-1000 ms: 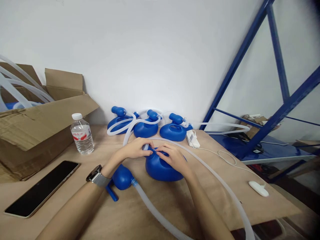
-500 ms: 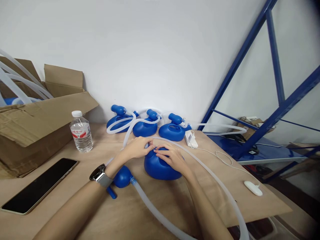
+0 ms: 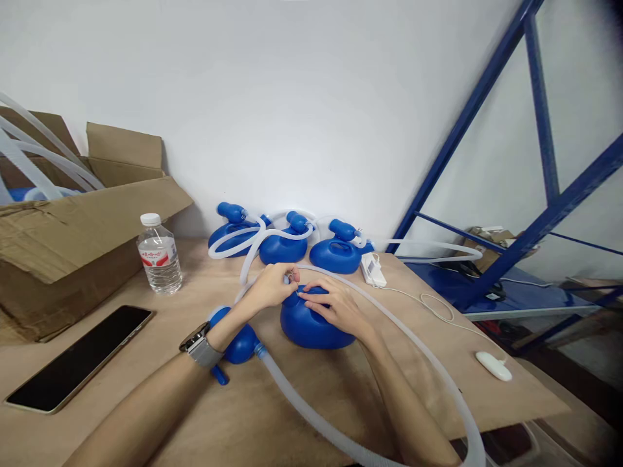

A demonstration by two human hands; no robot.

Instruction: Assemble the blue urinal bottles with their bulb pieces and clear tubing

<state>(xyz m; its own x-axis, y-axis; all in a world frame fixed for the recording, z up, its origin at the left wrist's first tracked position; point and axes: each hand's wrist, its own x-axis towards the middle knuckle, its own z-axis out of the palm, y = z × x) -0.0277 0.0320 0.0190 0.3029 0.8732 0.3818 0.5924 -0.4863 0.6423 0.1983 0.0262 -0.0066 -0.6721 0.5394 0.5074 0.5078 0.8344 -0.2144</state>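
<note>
A blue plastic vessel (image 3: 311, 327) sits on the wooden table (image 3: 302, 383) in front of me. My left hand (image 3: 272, 287), with a watch on its wrist, pinches something small at the vessel's top. My right hand (image 3: 333, 305) rests on the vessel's top with its fingertips pinched beside the left's. A long translucent white hose (image 3: 428, 363) loops round the vessel to a blue bulb (image 3: 238, 340) under my left wrist.
Three more blue vessels (image 3: 335, 254) with hoses stand along the wall. A water bottle (image 3: 158, 255), a dark phone (image 3: 78, 358) and an open cardboard box (image 3: 63, 233) lie left. A white adapter (image 3: 374, 269) and white mouse-shaped object (image 3: 494, 365) lie right, beside a blue metal rack (image 3: 511, 253).
My left hand has lifted a little and moved up off the vessel's neck while still pinching. The right hand stays on the vessel's top.
</note>
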